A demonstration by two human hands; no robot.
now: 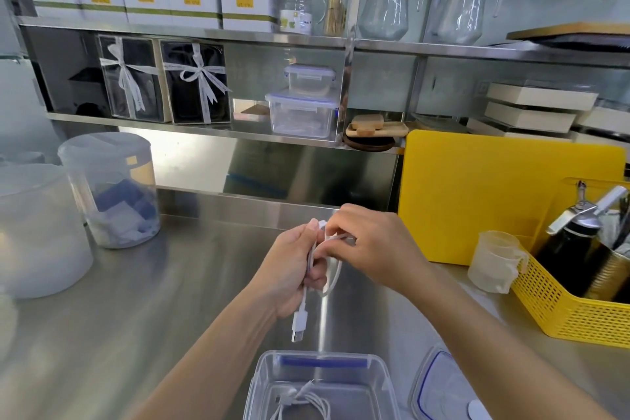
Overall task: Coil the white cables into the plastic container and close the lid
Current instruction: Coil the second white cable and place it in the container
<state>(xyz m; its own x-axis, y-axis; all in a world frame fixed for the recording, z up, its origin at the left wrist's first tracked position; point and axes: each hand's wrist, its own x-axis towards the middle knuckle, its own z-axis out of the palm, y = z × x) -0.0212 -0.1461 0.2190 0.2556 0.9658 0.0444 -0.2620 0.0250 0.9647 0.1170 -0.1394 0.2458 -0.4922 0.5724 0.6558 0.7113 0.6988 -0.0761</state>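
Above the steel counter my left hand (296,266) grips a coiled white cable (332,278), whose USB plug (299,326) hangs down below the fist. My right hand (370,245) pinches the top of the same coil beside the left thumb. Below the hands, at the bottom edge, stands the open clear plastic container (257,382). Another coiled white cable (303,402) lies inside it. The container's lid (439,389), clear with a blue seal, rests flat on the counter just right of it.
Two frosted round tubs (112,187) stand at the left. A yellow cutting board (494,194) leans at the back right, with a yellow mesh basket (572,310) of bottles and a small plastic cup (496,261) in front. Shelves with boxes and jugs rise behind.
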